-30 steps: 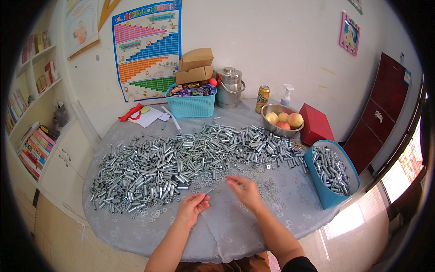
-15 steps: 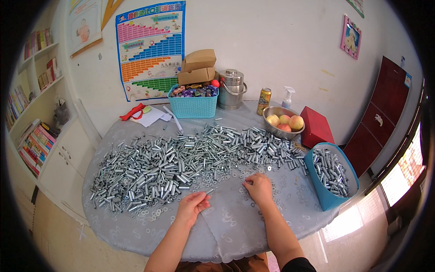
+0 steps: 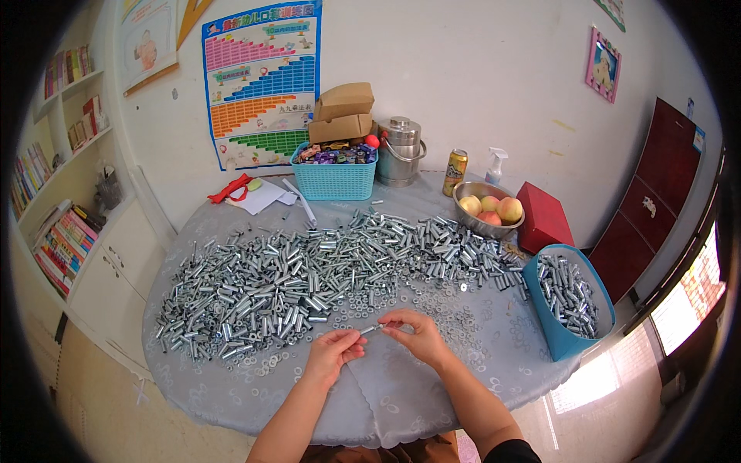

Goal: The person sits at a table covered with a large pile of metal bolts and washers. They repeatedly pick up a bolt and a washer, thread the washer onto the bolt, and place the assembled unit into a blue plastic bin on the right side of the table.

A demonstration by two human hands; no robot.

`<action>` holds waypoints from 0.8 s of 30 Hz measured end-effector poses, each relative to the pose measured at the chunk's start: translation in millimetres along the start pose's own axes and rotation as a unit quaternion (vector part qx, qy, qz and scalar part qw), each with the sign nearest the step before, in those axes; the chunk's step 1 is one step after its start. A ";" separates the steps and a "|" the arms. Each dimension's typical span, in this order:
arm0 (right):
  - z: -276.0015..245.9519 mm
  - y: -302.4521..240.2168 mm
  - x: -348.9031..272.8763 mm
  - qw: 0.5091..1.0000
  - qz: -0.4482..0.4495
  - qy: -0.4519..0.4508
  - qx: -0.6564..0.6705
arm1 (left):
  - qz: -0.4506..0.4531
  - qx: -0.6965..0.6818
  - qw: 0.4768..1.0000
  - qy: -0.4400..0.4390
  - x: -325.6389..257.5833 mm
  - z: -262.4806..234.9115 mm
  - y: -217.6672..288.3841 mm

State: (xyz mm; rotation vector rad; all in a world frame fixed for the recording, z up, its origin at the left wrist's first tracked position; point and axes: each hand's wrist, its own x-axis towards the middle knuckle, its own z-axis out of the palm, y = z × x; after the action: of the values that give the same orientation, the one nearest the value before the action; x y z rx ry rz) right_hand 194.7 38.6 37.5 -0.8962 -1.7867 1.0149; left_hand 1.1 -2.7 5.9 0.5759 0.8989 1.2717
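Observation:
My left hand [image 3: 333, 356] is closed in a pinch around a short silvery metal anchor bolt [image 3: 368, 329], which points to the right. Fingers of my right hand [image 3: 417, 336] pinch at the bolt's far end, on a tiny metal piece that looks like a washer, partly hidden by the fingertips. Both hands are held over the near middle of the table, almost touching. Just beyond them spreads a wide heap of metal anchor bolts and sleeves [image 3: 289, 282]. Loose flat washers [image 3: 455, 318] lie scattered beside my right hand, with more along the heap's near edge.
A blue bin [image 3: 557, 349] full of metal sleeves stands at the right table edge. Farther back are a red box [image 3: 545, 219], a steel bowl [image 3: 484, 228] of fruit, a yellow can [image 3: 455, 173], a spray bottle [image 3: 495, 165], a metal pail [image 3: 399, 158] and a turquoise basket [image 3: 333, 184].
My right hand has left the scattered washers and come left to the end of the bolt. My left hand has moved slightly right, its bolt still in the fingers.

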 end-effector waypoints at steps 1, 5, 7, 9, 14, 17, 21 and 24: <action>0.0 0.3 -0.1 1.000 -0.016 0.000 -0.004 | 0.002 0.005 1.000 0.005 0.2 1.2 -0.1; -3.3 1.0 -0.8 0.991 0.087 -0.046 -0.085 | 0.051 0.066 0.996 -0.009 -3.5 9.4 -0.9; -3.9 -0.9 -0.5 0.978 0.175 -0.079 -0.086 | 0.061 0.067 0.996 -0.016 -5.4 11.5 -1.5; -0.6 8.3 -2.5 0.987 0.146 -0.025 -0.055 | 0.060 0.058 0.996 -0.014 -5.2 11.8 -1.8; 1.4 3.8 -2.8 0.993 0.107 -0.022 0.037 | 0.056 0.013 0.998 0.033 -0.3 6.6 -4.2; -1.6 5.3 -2.2 0.992 0.117 -0.041 0.001 | 0.068 0.034 0.996 0.040 -0.5 6.6 -2.9; -1.2 9.2 -2.4 0.995 0.085 -0.046 0.023 | 0.069 0.032 0.996 0.041 -0.8 8.8 -1.8; 0.4 7.2 -2.3 0.995 0.078 -0.035 0.041 | 0.068 0.040 0.996 0.043 -0.1 8.5 -1.4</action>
State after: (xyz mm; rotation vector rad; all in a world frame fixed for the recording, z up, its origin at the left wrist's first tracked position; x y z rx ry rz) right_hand 196.3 39.4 30.1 -0.9719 -1.7398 1.2246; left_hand 8.9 -2.3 9.6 0.6576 0.9986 1.3960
